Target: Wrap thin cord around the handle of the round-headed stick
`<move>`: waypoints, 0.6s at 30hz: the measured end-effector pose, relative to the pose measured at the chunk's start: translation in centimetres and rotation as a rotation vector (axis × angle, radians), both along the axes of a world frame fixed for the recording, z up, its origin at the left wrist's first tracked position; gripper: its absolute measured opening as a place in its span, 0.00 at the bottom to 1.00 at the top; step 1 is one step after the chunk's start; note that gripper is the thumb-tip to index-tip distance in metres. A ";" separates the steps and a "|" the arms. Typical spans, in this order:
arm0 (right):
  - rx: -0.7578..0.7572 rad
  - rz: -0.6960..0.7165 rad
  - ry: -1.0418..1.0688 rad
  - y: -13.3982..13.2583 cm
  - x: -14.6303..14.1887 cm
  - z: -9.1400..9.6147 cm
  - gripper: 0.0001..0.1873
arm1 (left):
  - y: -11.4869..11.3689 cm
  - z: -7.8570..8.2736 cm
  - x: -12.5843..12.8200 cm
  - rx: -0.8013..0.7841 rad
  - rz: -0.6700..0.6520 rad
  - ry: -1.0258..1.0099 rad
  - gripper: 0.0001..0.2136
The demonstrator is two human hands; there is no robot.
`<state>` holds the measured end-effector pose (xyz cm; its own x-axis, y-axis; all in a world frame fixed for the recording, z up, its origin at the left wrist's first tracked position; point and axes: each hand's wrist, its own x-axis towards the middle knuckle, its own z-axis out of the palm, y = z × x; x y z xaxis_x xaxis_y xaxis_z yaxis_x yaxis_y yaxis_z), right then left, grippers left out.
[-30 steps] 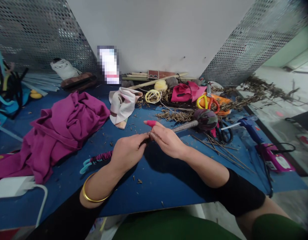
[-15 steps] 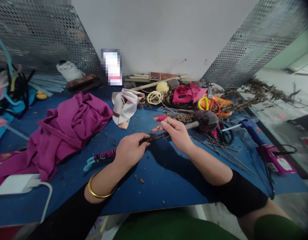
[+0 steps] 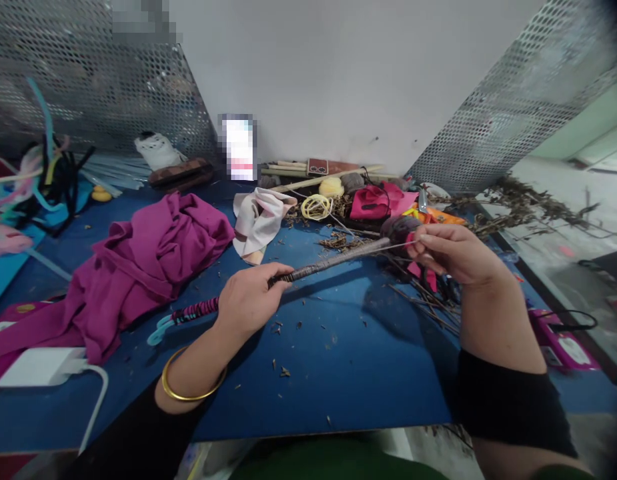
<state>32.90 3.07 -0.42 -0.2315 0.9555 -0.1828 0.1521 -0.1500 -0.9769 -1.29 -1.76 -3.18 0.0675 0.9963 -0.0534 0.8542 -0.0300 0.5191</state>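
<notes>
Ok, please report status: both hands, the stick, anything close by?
Left fingers closed around wrapped stick. Right fingers pinching thin thread. Stick slanted above blue table. Dark ball by its right end.

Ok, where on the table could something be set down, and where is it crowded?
Room: the front of the table, bordered by the wrapped rod, left hand, right sleeve and near edge; only scattered bits there. Crowded: the back, with pale cloth and yellow yarn, and the left, with purple cloth.
</notes>
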 end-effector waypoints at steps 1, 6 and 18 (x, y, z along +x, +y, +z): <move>0.004 0.001 -0.031 -0.1 0.8 0.1 0.17 | 0.1 0.0 -0.2 0.008 0.002 -0.008 0.12; 0.044 -0.041 -0.041 0.0 3.4 -0.3 0.20 | 0.5 0.0 -1.1 0.061 0.019 -0.051 0.12; 0.463 -0.544 -0.104 3.7 2.6 -4.1 0.11 | 0.6 0.8 -2.5 0.019 -0.126 -0.191 0.11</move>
<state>35.49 6.72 -4.48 0.2959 0.9152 0.2735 0.2695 0.1947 -0.9431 -3.75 -1.12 -2.33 0.1989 0.9800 -0.0094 0.7294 -0.1416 0.6692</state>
